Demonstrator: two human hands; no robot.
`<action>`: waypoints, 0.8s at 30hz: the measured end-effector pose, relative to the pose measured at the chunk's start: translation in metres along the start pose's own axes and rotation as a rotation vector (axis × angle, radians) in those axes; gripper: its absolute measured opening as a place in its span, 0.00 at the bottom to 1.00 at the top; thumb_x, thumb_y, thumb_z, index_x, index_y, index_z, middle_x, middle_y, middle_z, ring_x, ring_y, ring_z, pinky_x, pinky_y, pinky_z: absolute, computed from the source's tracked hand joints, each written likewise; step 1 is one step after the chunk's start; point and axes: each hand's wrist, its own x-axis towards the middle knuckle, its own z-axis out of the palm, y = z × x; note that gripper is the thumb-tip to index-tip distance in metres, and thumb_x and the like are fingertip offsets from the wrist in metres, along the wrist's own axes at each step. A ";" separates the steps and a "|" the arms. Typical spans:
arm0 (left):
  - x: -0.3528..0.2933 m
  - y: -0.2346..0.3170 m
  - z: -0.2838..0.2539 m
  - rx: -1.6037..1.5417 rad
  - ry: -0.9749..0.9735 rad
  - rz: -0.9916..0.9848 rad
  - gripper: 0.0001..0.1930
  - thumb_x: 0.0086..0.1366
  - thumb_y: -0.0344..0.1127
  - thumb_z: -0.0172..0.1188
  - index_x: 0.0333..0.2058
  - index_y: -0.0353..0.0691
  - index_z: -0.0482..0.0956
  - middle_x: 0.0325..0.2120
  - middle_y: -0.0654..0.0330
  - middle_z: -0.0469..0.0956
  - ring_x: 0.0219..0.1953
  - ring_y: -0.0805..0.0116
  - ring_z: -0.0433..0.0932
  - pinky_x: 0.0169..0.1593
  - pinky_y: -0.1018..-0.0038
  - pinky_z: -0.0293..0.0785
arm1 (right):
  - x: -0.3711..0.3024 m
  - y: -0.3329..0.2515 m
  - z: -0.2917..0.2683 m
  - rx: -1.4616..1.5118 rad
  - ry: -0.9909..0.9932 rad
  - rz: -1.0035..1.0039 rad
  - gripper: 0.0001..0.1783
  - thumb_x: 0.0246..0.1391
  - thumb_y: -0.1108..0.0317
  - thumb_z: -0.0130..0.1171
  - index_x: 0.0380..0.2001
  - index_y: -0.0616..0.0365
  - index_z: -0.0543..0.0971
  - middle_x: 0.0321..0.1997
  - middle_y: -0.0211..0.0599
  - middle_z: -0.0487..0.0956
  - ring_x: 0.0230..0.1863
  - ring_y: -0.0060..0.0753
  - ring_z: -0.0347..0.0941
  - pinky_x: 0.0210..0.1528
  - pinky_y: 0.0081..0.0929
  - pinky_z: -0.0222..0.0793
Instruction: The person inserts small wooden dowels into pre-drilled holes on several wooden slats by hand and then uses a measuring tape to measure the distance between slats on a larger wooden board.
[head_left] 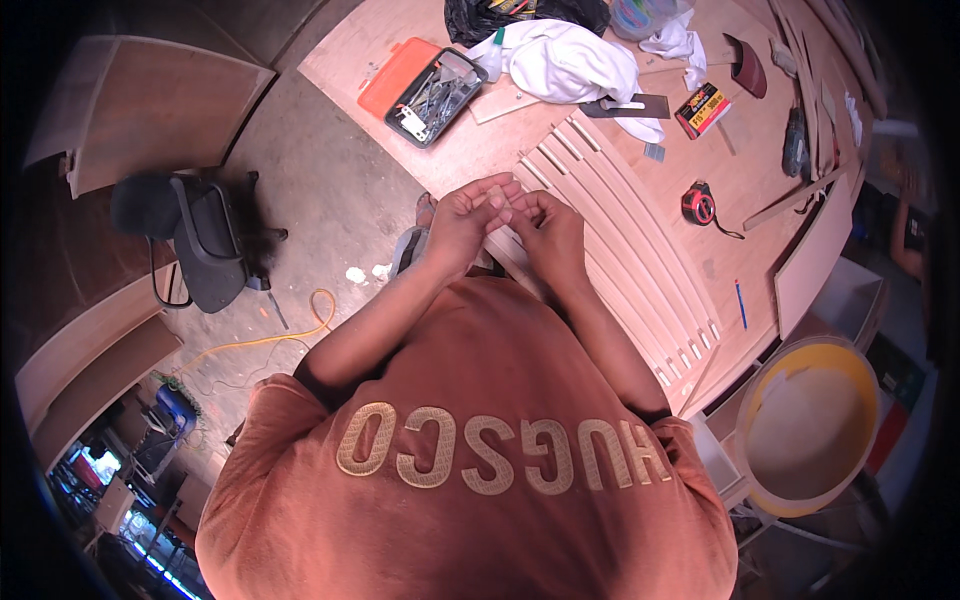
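Note:
My left hand and my right hand meet in front of my chest, fingertips pinched close together. Between them shows a small pale tan piece, too small to tell what it is. The fingers of both hands are closed on it, partly hiding it. Just beyond and to the right, long narrow wooden strips lie side by side on the plywood table, several with lighter, narrower ends.
An orange-lidded toolbox of small hardware stands at the table's left edge. Nearby are white cloth, a tape measure, a yellow-red box and a blue pencil. A black chair stands left; a yellow-rimmed round container sits lower right.

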 end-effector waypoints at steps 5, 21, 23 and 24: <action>-0.005 0.007 -0.001 0.035 -0.023 0.060 0.20 0.77 0.25 0.56 0.65 0.28 0.72 0.57 0.48 0.81 0.55 0.65 0.84 0.57 0.76 0.82 | -0.004 -0.005 0.005 -0.125 0.061 -0.054 0.11 0.58 0.68 0.69 0.41 0.64 0.86 0.29 0.46 0.86 0.30 0.41 0.84 0.35 0.35 0.77; -0.021 0.013 0.014 0.240 0.196 0.077 0.21 0.73 0.18 0.48 0.64 0.27 0.72 0.53 0.50 0.84 0.50 0.70 0.85 0.51 0.77 0.83 | -0.010 -0.006 0.018 -0.105 0.056 -0.255 0.04 0.62 0.70 0.63 0.36 0.60 0.80 0.32 0.41 0.84 0.31 0.40 0.80 0.34 0.38 0.76; -0.021 0.012 0.016 0.201 0.193 0.107 0.22 0.72 0.18 0.50 0.63 0.26 0.73 0.53 0.50 0.84 0.48 0.70 0.86 0.50 0.77 0.84 | -0.009 -0.008 0.013 0.055 -0.012 -0.078 0.05 0.64 0.71 0.62 0.37 0.61 0.80 0.31 0.40 0.85 0.28 0.35 0.80 0.33 0.35 0.75; -0.018 0.011 0.015 0.235 0.165 0.135 0.21 0.72 0.18 0.50 0.63 0.26 0.73 0.51 0.50 0.84 0.47 0.69 0.86 0.50 0.76 0.84 | -0.009 -0.008 0.011 0.083 0.009 -0.097 0.05 0.65 0.71 0.61 0.37 0.62 0.80 0.29 0.39 0.85 0.27 0.29 0.78 0.32 0.31 0.73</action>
